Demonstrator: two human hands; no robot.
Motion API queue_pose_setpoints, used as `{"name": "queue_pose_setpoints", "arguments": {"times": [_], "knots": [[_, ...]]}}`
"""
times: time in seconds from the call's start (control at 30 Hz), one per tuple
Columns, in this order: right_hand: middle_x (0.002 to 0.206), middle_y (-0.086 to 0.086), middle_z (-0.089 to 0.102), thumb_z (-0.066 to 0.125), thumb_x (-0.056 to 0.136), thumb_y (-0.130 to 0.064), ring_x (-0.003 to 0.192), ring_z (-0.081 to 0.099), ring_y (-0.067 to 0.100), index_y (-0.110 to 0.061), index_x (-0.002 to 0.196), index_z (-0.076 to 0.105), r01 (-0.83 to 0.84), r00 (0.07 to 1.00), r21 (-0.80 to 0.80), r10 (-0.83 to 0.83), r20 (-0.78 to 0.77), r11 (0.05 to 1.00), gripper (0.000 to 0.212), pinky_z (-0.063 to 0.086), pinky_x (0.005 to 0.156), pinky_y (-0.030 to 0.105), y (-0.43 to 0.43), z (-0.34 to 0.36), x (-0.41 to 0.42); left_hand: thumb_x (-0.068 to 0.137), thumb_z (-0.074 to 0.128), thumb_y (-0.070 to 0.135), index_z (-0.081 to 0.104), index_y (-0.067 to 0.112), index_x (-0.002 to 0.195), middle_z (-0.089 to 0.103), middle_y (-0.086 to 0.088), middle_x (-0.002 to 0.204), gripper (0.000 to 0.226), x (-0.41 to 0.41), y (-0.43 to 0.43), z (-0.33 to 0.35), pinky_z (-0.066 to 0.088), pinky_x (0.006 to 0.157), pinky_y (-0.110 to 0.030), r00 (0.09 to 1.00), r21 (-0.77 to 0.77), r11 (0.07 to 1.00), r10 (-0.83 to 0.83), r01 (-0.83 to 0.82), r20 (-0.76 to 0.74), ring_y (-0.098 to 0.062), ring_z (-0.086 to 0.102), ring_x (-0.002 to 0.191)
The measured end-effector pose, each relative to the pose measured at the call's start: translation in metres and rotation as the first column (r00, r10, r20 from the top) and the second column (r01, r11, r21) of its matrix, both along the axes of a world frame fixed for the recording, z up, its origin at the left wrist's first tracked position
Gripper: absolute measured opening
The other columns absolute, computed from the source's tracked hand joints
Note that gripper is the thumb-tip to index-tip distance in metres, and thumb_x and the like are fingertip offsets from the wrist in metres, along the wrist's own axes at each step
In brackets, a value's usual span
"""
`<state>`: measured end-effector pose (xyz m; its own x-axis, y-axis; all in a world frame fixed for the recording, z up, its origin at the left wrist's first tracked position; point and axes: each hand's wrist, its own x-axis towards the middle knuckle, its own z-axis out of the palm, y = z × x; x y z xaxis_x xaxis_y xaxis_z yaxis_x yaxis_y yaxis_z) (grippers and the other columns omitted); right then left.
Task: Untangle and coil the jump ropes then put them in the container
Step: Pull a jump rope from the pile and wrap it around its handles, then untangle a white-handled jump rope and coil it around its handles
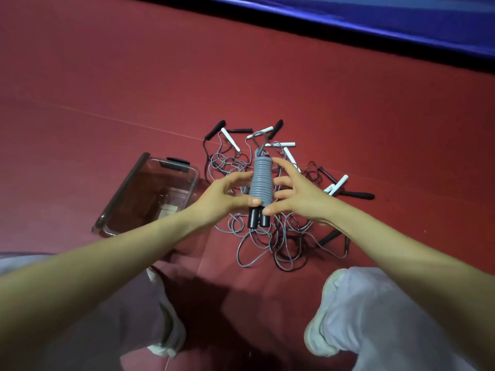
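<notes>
A grey jump rope (260, 183) is wound tightly round its two black handles (257, 219), with a small loop sticking out at the top. My left hand (227, 195) holds this bundle from the left, thumb on its lower part. My right hand (294, 195) is at its right side, thumb tip touching near the handles and fingers spread. Under the bundle a tangled pile of jump ropes (270, 236) with black and white handles lies on the red floor. A clear plastic container (134, 183) lies to the left of the pile.
My two knees in light trousers and white shoes (321, 341) frame the bottom of the view. A blue mat edge (375, 22) runs across the top right. Red floor (107, 76) stretches beyond the pile.
</notes>
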<state>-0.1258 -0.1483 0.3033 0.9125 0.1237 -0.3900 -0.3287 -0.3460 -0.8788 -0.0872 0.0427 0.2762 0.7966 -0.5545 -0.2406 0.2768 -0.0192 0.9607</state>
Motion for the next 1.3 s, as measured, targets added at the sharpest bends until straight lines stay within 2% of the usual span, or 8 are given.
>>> {"name": "queue_pose_setpoints", "arguments": {"times": [0.13,0.3,0.6,0.73,0.8,0.93,1.1,1.3], "knots": [[0.109,-0.001,0.049,0.078,0.066,0.015,0.073,0.064,0.006,-0.031,0.145,0.021,0.028,1.000,-0.023,-0.028,0.007,0.999,0.108,0.055,0.061,0.021,0.009,-0.027,0.011,0.078,0.067,-0.014,0.051,0.012,0.130,0.060,-0.011,0.120,0.061,0.005,-0.001,-0.030,0.058,0.083,-0.038,0.998,0.038,0.998,0.050,-0.049,-0.041,-0.019,0.067,0.089],[0.107,0.001,0.048,0.075,0.066,0.019,0.070,0.060,0.006,-0.025,0.146,0.017,0.034,0.997,-0.037,-0.037,-0.069,0.999,0.108,0.053,0.055,0.019,0.028,-0.093,0.021,0.078,0.064,-0.018,0.042,0.007,0.141,0.052,0.000,0.086,0.071,0.006,0.003,-0.087,0.052,0.064,-0.011,0.990,0.201,0.974,0.119,-0.101,-0.078,0.008,0.059,0.059],[0.111,0.011,0.047,0.063,0.073,0.025,0.071,0.056,0.016,-0.021,0.147,0.021,0.104,0.923,0.081,-0.066,-0.378,0.991,0.096,0.053,0.058,0.023,0.072,-0.220,0.010,0.071,0.068,-0.021,0.049,0.006,0.136,0.052,0.002,0.081,0.073,-0.019,0.043,-0.216,0.046,0.067,-0.011,0.963,0.480,0.870,0.214,-0.113,-0.162,-0.008,0.049,0.071],[0.136,0.017,0.038,0.058,0.080,0.022,0.099,0.053,0.023,-0.027,0.149,0.019,0.248,0.852,0.143,-0.146,-0.502,0.958,0.093,0.052,0.082,0.038,0.101,-0.256,0.012,0.069,0.070,-0.020,0.056,-0.002,0.124,0.062,-0.004,0.090,0.060,-0.018,0.057,-0.247,0.050,0.073,-0.020,0.951,0.576,0.809,0.260,-0.120,-0.168,-0.013,0.059,0.077],[0.139,0.018,0.038,0.055,0.083,0.021,0.106,0.050,0.023,-0.028,0.151,0.017,0.287,0.827,0.143,-0.170,-0.535,0.947,0.092,0.049,0.087,0.038,0.111,-0.267,0.015,0.068,0.073,-0.018,0.058,0.000,0.123,0.063,-0.009,0.095,0.059,-0.017,0.062,-0.257,0.050,0.075,-0.023,0.949,0.608,0.785,0.270,-0.118,-0.165,-0.001,0.061,0.070],[0.138,0.023,0.041,0.049,0.086,0.020,0.102,0.049,0.022,-0.025,0.151,0.021,0.303,0.806,0.119,-0.187,-0.561,0.946,0.084,0.048,0.087,0.038,0.121,-0.282,0.019,0.070,0.067,-0.023,0.054,-0.005,0.126,0.058,-0.010,0.100,0.061,-0.017,0.066,-0.272,0.045,0.062,-0.005,0.944,0.609,0.784,0.281,-0.123,-0.171,0.016,0.056,0.054],[0.138,0.022,0.042,0.047,0.088,0.017,0.102,0.053,0.025,-0.027,0.151,0.020,0.296,0.788,0.117,-0.173,-0.591,0.948,0.082,0.050,0.091,0.045,0.122,-0.292,0.016,0.069,0.072,-0.016,0.057,0.001,0.127,0.061,-0.009,0.100,0.063,-0.012,0.072,-0.277,0.045,0.067,-0.009,0.953,0.696,0.717,0.242,-0.049,-0.182,-0.016,0.058,0.090],[0.130,0.012,0.047,0.050,0.091,0.010,0.103,0.050,0.019,-0.024,0.150,0.025,0.231,0.804,0.088,-0.139,-0.579,0.969,0.073,0.046,0.097,0.044,0.116,-0.288,0.007,0.074,0.073,-0.006,0.055,0.005,0.131,0.065,-0.015,0.119,0.061,-0.013,0.063,-0.263,0.037,0.078,-0.013,0.973,0.755,0.656,0.181,-0.011,-0.143,-0.022,0.061,0.107]]}}
